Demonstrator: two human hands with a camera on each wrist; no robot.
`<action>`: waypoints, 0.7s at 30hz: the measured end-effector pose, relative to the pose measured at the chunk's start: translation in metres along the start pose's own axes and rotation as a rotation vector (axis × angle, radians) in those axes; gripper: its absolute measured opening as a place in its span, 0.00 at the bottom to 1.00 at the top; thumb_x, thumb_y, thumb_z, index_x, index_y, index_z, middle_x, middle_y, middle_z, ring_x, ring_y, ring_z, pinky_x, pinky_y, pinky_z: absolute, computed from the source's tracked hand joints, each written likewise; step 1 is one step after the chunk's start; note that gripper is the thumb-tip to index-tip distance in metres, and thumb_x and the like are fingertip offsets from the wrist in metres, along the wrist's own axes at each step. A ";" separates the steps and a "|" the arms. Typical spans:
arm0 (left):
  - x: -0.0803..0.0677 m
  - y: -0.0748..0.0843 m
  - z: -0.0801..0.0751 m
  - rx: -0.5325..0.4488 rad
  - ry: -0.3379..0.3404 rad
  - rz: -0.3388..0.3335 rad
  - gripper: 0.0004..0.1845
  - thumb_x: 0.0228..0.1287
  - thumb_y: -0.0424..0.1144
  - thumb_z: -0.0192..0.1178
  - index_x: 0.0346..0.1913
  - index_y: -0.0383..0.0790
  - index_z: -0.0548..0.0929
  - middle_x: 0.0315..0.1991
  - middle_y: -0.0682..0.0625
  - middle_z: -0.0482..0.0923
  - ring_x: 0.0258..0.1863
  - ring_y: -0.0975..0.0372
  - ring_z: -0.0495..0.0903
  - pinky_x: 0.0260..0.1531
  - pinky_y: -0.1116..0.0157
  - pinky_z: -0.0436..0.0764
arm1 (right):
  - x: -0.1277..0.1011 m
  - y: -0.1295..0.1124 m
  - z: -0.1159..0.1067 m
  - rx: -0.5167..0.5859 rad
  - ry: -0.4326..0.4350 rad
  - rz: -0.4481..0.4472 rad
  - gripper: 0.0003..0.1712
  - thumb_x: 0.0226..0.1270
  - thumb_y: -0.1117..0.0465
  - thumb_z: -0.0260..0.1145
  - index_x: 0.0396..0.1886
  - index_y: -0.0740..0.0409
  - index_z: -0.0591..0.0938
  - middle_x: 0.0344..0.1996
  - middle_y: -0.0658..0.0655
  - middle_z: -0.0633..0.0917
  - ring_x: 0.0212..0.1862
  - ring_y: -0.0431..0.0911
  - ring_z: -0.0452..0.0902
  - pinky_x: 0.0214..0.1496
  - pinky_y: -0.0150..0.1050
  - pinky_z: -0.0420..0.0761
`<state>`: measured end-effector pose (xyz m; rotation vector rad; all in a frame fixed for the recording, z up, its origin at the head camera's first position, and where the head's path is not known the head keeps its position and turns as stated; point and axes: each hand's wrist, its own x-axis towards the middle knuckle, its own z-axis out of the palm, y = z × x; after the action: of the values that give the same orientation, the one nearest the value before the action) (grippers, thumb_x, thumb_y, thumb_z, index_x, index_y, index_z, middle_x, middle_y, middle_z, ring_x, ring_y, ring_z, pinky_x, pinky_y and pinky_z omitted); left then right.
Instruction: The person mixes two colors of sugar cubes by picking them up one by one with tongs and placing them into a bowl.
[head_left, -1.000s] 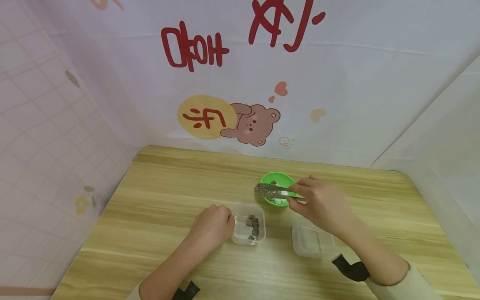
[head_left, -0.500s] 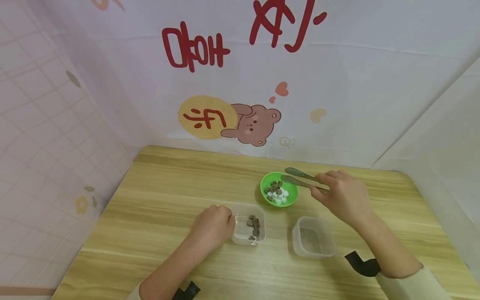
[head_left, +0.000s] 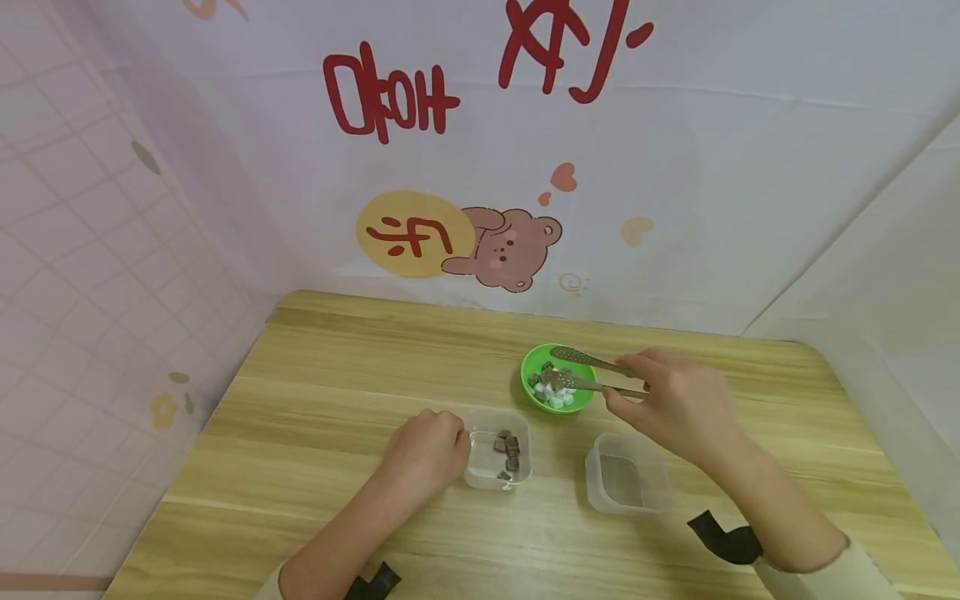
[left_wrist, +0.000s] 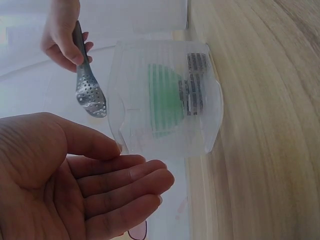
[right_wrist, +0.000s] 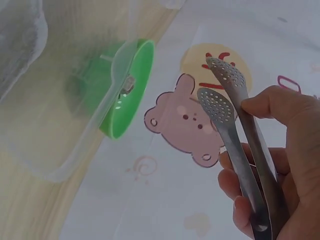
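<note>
Head view: we see the right hand (head_left: 678, 404) gripping the tongs (head_left: 588, 372), tips now dipped back into the green bowl (head_left: 531, 389) for another piece, left hand (head_left: 426, 450) loosely curled against the clear tub (head_left: 497, 480).

Steel perforated tongs (head_left: 581, 372), arms apart, tips over green bowl (head_left: 534, 394)

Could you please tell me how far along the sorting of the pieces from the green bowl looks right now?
Done: several brown pieces lie in the left clear container, steadied by the left hand. In hand: the right hand holds open tongs over the green bowl. Left: brown and white pieces remain there; the right clear container looks empty.
</note>
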<state>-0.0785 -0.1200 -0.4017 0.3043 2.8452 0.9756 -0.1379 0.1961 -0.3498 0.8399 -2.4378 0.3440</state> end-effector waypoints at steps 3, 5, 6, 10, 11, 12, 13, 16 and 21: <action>0.000 0.000 0.000 0.002 0.001 -0.001 0.26 0.70 0.30 0.57 0.13 0.47 0.64 0.11 0.58 0.57 0.13 0.67 0.56 0.14 0.68 0.59 | 0.002 -0.009 -0.001 0.016 -0.010 -0.033 0.14 0.48 0.54 0.76 0.35 0.54 0.90 0.29 0.48 0.89 0.20 0.37 0.78 0.16 0.31 0.68; 0.000 0.000 0.001 0.003 0.004 0.001 0.26 0.70 0.30 0.57 0.13 0.47 0.63 0.11 0.58 0.56 0.13 0.67 0.56 0.14 0.68 0.59 | 0.004 -0.014 -0.001 0.030 -0.017 -0.058 0.14 0.48 0.54 0.76 0.35 0.53 0.90 0.29 0.46 0.89 0.21 0.36 0.79 0.17 0.30 0.69; -0.001 0.000 0.001 0.002 0.005 0.002 0.26 0.70 0.30 0.57 0.13 0.47 0.63 0.11 0.58 0.56 0.13 0.67 0.56 0.14 0.68 0.59 | 0.005 -0.017 -0.001 0.037 -0.022 -0.075 0.14 0.48 0.54 0.76 0.35 0.53 0.89 0.29 0.45 0.89 0.21 0.36 0.79 0.17 0.30 0.69; -0.001 0.000 0.001 0.001 0.009 0.003 0.26 0.70 0.30 0.57 0.13 0.47 0.62 0.11 0.58 0.56 0.13 0.67 0.56 0.14 0.68 0.59 | 0.009 -0.024 0.000 0.064 -0.037 -0.158 0.14 0.47 0.55 0.77 0.35 0.54 0.88 0.29 0.45 0.88 0.23 0.37 0.80 0.19 0.32 0.73; -0.001 0.000 0.001 0.000 0.008 0.002 0.26 0.70 0.30 0.57 0.13 0.47 0.63 0.11 0.58 0.56 0.13 0.67 0.56 0.14 0.68 0.59 | 0.010 -0.026 0.001 0.066 -0.044 -0.180 0.14 0.47 0.55 0.77 0.35 0.54 0.88 0.29 0.45 0.87 0.24 0.37 0.80 0.19 0.32 0.73; -0.001 0.000 0.002 0.001 0.008 0.002 0.26 0.70 0.30 0.57 0.13 0.47 0.63 0.11 0.58 0.56 0.13 0.67 0.56 0.14 0.68 0.59 | 0.011 -0.028 0.002 0.066 -0.054 -0.201 0.15 0.46 0.55 0.77 0.34 0.55 0.87 0.28 0.45 0.87 0.24 0.37 0.80 0.19 0.33 0.74; 0.000 0.000 0.002 -0.001 0.006 0.001 0.26 0.71 0.30 0.57 0.13 0.47 0.63 0.11 0.58 0.56 0.13 0.67 0.56 0.14 0.68 0.59 | 0.012 -0.029 0.002 0.065 -0.064 -0.220 0.15 0.46 0.55 0.78 0.34 0.55 0.87 0.28 0.45 0.87 0.25 0.38 0.80 0.20 0.33 0.74; 0.000 0.000 0.002 -0.002 0.004 -0.001 0.26 0.71 0.31 0.56 0.13 0.47 0.63 0.11 0.58 0.57 0.12 0.67 0.56 0.14 0.68 0.59 | 0.015 -0.034 0.006 0.044 -0.103 -0.273 0.16 0.45 0.54 0.79 0.34 0.54 0.88 0.27 0.45 0.85 0.25 0.37 0.79 0.20 0.33 0.74; -0.001 0.000 0.003 -0.008 0.003 -0.001 0.27 0.71 0.30 0.56 0.13 0.48 0.63 0.11 0.58 0.56 0.12 0.67 0.56 0.14 0.68 0.59 | 0.020 -0.042 0.010 0.008 -0.185 -0.360 0.13 0.46 0.54 0.78 0.26 0.51 0.82 0.21 0.41 0.76 0.22 0.36 0.66 0.19 0.30 0.65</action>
<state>-0.0771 -0.1180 -0.4041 0.3003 2.8427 0.9881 -0.1285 0.1495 -0.3445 1.3384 -2.3846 0.1458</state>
